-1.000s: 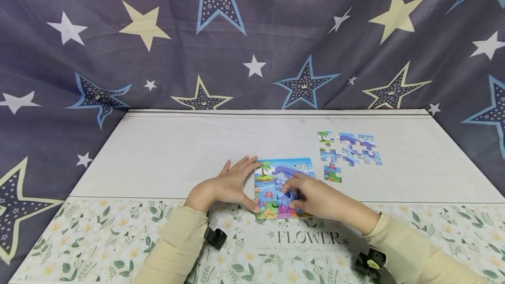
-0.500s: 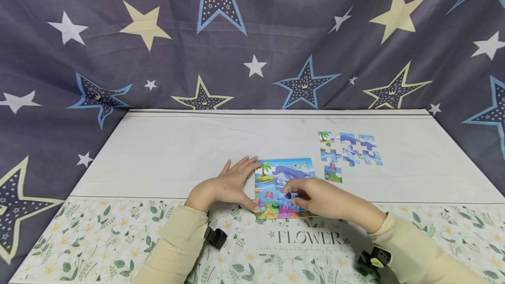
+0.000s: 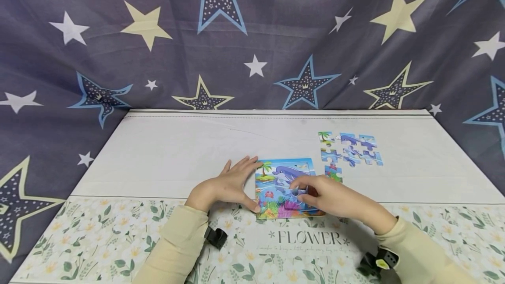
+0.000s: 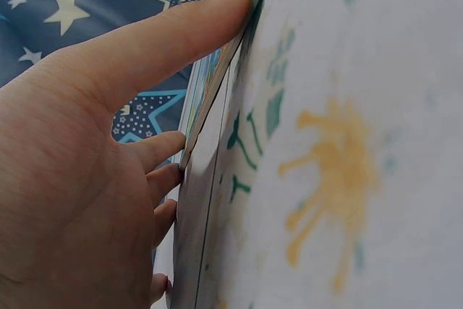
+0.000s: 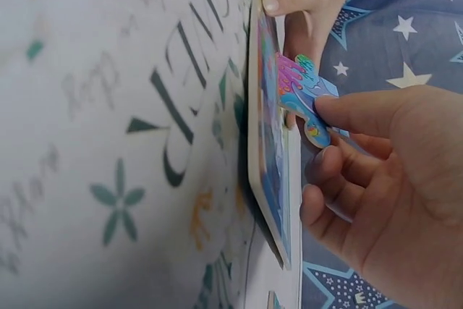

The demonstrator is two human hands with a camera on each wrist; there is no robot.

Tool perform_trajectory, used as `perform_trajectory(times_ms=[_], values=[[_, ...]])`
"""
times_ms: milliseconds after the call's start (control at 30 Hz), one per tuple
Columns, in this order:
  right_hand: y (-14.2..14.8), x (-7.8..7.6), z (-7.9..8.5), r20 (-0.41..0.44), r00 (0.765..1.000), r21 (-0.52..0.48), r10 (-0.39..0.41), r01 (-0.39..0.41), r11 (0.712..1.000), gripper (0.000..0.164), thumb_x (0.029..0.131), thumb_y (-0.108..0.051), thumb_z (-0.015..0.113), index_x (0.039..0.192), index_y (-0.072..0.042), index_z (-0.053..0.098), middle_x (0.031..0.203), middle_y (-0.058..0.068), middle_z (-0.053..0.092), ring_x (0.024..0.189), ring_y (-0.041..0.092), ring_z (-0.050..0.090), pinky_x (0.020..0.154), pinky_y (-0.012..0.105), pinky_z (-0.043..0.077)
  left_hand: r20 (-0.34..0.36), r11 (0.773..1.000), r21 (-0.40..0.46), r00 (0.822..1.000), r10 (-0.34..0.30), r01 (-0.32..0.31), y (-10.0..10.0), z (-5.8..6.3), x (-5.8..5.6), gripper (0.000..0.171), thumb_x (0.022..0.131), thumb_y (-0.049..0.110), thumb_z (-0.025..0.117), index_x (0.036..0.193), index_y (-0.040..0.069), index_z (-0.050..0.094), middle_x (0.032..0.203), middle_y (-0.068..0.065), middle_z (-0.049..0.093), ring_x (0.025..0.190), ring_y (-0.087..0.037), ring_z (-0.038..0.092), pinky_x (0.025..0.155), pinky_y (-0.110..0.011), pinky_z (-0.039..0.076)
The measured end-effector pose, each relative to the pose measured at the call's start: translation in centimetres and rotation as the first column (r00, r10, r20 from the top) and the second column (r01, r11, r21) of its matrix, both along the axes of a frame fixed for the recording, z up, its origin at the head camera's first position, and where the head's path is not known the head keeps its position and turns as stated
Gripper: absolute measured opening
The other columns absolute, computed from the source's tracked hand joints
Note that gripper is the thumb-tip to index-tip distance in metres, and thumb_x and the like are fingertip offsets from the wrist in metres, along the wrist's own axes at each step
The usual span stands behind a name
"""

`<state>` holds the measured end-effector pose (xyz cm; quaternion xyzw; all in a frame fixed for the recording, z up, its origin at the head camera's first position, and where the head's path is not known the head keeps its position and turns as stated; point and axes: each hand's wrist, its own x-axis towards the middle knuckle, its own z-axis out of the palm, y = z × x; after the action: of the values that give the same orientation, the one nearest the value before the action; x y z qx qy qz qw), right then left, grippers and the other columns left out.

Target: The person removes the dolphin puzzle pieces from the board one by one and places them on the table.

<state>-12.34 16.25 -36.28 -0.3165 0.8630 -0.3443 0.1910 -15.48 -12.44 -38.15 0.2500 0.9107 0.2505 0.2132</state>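
Observation:
My left hand (image 3: 230,185) has its fingers spread along the left side of a dolphin puzzle board (image 3: 284,161). Its thumb presses the near left corner, and the fingertips touch the far left corner. Over the board's right half, my right hand (image 3: 327,194) pinches a jigsaw puzzle piece (image 5: 300,92) between thumb and fingers. Pink coral and blue water are printed on that piece, which is tilted up from the board's face in the right wrist view. Part of the board's right side is hidden behind the right hand.
Several loose puzzle pieces (image 3: 350,139) lie in loose rows beyond the board, to the right. A piece with a crab (image 3: 333,172) sits partly behind the right hand. White and floral cloth (image 3: 252,249) covers the table; a starry curtain (image 3: 252,34) hangs at the back.
My right hand has moved a little to the right across the board, carrying the puzzle piece, and now overlaps the crab piece. The left hand keeps its place on the board.

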Motion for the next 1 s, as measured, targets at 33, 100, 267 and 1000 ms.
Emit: perform_trajectory(times_ms=[33,100,267,1000], values=[[0.1,0.0,0.0,-0.005,1.0,-0.003,-0.001,0.001,1.0,0.023,0.101,-0.013,0.059,0.123,-0.011,0.063,0.062,-0.006,0.049,0.048,0.007,0.041,0.05,0.026,0.04,0.001,1.0,-0.003,1.0,0.0,0.0,0.0,0.0,0.0,0.12,0.065,0.047,0.089,0.159,0.019,0.02,0.166,-0.002,0.005,0.152,-0.022,-0.003,0.117,-0.053,-0.014],[0.3,-0.1,0.0,-0.02,1.0,-0.008,-0.001,0.001,1.0,0.022,0.1,-0.012,0.06,0.122,-0.011,0.064,0.062,-0.007,0.049,0.05,0.006,0.039,0.051,0.025,0.039,0.004,1.0,-0.005,1.0,-0.001,0.001,0.0,0.0,0.0,0.12,0.066,0.047,0.089,0.159,0.02,0.02,0.166,-0.002,0.005,0.152,-0.022,-0.003,0.117,-0.052,-0.014],[0.7,-0.1,0.4,-0.021,1.0,-0.005,-0.014,0.014,1.0,0.024,0.1,-0.011,0.059,0.124,-0.008,0.063,0.064,-0.007,0.049,0.054,0.006,0.039,0.052,0.024,0.038,0.012,1.0,0.003,1.0,-0.001,0.001,0.0,0.0,0.0,0.12,0.066,0.047,0.089,0.159,0.02,0.02,0.166,-0.002,0.004,0.151,-0.022,-0.004,0.117,-0.052,-0.015],[3.8,-0.7,2.1,-0.073,0.994,0.042,-0.08,0.084,0.996,0.026,0.099,-0.008,0.059,0.124,-0.007,0.063,0.075,-0.004,0.055,0.059,0.01,0.041,0.054,0.026,0.04,0.009,1.0,0.004,1.0,0.0,0.0,0.0,0.2,0.1,0.119,0.066,0.046,0.089,0.159,0.019,0.02,0.166,-0.002,0.005,0.152,-0.022,-0.003,0.117,-0.052,-0.015]])
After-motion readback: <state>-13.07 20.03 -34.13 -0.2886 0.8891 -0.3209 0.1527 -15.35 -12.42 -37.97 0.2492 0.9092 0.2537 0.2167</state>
